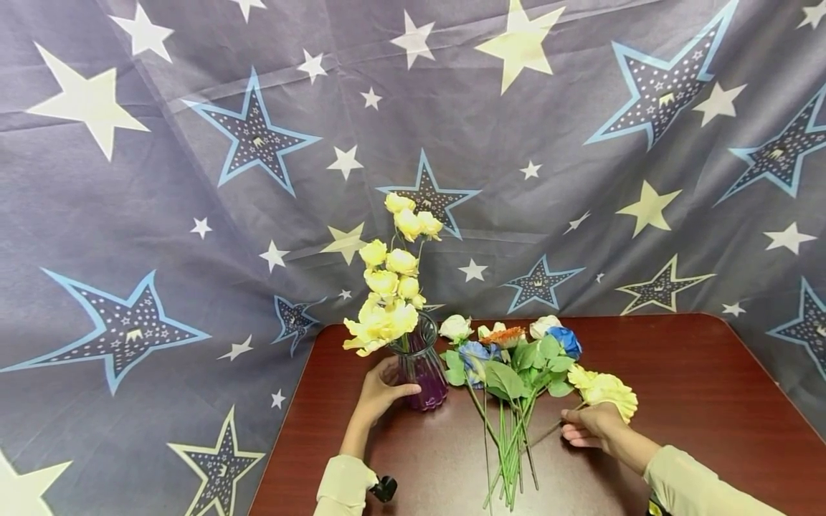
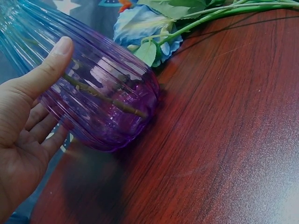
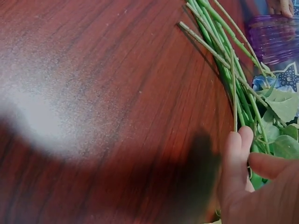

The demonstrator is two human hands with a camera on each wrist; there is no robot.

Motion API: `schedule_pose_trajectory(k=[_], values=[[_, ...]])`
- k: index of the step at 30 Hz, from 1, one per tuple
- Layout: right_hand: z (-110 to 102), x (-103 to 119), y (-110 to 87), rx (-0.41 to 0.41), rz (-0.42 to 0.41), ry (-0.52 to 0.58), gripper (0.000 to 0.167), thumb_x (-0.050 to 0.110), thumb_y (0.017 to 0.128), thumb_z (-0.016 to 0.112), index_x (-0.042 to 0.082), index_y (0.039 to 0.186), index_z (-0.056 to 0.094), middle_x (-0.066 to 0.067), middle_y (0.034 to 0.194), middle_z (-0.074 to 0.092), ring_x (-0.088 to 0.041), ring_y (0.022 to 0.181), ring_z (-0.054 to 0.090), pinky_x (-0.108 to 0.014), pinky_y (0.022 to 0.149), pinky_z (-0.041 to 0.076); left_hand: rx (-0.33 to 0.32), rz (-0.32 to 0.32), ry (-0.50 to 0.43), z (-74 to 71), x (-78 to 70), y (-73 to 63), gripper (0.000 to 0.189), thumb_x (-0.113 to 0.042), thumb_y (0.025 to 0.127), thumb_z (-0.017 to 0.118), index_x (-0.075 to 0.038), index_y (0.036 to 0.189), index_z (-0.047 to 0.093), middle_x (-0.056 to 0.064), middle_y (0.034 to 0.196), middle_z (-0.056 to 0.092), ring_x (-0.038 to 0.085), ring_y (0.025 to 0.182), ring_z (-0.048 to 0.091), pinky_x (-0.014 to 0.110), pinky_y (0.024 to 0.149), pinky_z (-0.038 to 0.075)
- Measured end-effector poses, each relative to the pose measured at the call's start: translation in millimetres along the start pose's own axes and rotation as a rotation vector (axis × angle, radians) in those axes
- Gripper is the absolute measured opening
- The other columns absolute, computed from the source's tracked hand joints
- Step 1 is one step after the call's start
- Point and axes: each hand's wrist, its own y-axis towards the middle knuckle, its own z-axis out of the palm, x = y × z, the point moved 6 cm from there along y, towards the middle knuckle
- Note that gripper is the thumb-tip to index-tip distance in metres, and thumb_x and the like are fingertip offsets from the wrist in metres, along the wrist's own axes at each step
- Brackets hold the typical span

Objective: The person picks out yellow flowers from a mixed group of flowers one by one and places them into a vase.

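A ribbed glass vase (image 1: 427, 383), purple at its base and bluish higher up, stands at the left of the table. Tall yellow flowers (image 1: 401, 261) rise from it, and one cut stem end (image 2: 126, 108) shows through the glass in the left wrist view. My left hand (image 1: 379, 390) holds the vase from its left side, thumb across the front. At the right, my right hand (image 1: 599, 424) pinches the thin stem of a yellow flower (image 1: 609, 393), whose bloom lies just beyond the fingers. In the right wrist view, fingertips (image 3: 245, 135) meet a thin stem.
Between the hands lies a pile of flowers with green stems (image 1: 513, 444), leaves, white roses (image 1: 456, 327), blue blooms (image 1: 564, 341) and an orange one (image 1: 503, 336). They rest on a reddish-brown table (image 1: 677, 387). Behind it hangs a grey star-patterned cloth (image 1: 490, 179).
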Motion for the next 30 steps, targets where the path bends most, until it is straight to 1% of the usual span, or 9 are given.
schedule_pose_trajectory(k=[4,9,16,20,25,30], values=[[-1,-2,2.0,0.000,0.024,0.013,0.020,0.005,0.098,0.062,-0.015,0.099,0.067,-0.006,0.063,0.072,-0.013,0.059,0.071,-0.028,0.059,0.063,0.004,-0.007,0.000,0.3,0.6,-0.1,0.063,-0.004,0.072,0.091,-0.001,0.128,0.064,0.020,0.129,0.068,0.034,0.129,0.061,0.049,0.115,0.046],[-1,-6,5.1,0.012,0.045,0.025,0.019,0.004,0.098,0.062,-0.015,0.102,0.065,-0.008,0.064,0.073,-0.014,0.060,0.072,-0.029,0.061,0.064,0.012,-0.011,0.012,0.8,2.3,-0.3,0.065,-0.006,0.071,0.092,-0.002,0.129,0.063,0.019,0.129,0.068,0.032,0.128,0.062,0.046,0.115,0.046],[-1,-10,8.9,0.002,0.053,0.049,0.014,0.002,0.097,0.062,-0.012,0.095,0.065,-0.007,0.063,0.072,-0.013,0.059,0.072,-0.028,0.061,0.064,0.012,-0.005,0.039,0.8,3.7,-0.8,0.066,-0.011,0.071,0.093,-0.002,0.129,0.063,0.018,0.130,0.068,0.027,0.127,0.063,0.043,0.113,0.048],[-1,-10,10.3,-0.001,0.065,0.051,0.013,0.001,0.097,0.062,-0.011,0.094,0.065,-0.007,0.064,0.072,-0.014,0.060,0.072,-0.029,0.061,0.064,0.011,-0.012,0.025,1.0,2.5,-1.4,0.064,-0.008,0.071,0.093,-0.003,0.128,0.064,0.018,0.130,0.068,0.029,0.128,0.062,0.045,0.115,0.047],[-2,-8,11.0,0.011,0.078,0.058,0.013,0.001,0.097,0.061,-0.012,0.096,0.066,-0.009,0.065,0.073,-0.016,0.062,0.073,-0.029,0.063,0.064,0.004,-0.013,0.005,0.7,1.6,-1.6,0.061,-0.005,0.072,0.091,-0.004,0.127,0.065,0.018,0.129,0.069,0.032,0.129,0.061,0.048,0.116,0.045],[-2,-5,12.2,0.030,0.071,0.095,0.013,-0.002,0.097,0.060,-0.013,0.096,0.067,-0.012,0.069,0.074,-0.018,0.065,0.074,-0.029,0.066,0.065,-0.007,-0.007,0.004,-0.6,1.7,-1.0,0.061,-0.005,0.072,0.091,-0.003,0.127,0.065,0.018,0.129,0.068,0.034,0.129,0.061,0.050,0.115,0.045]])
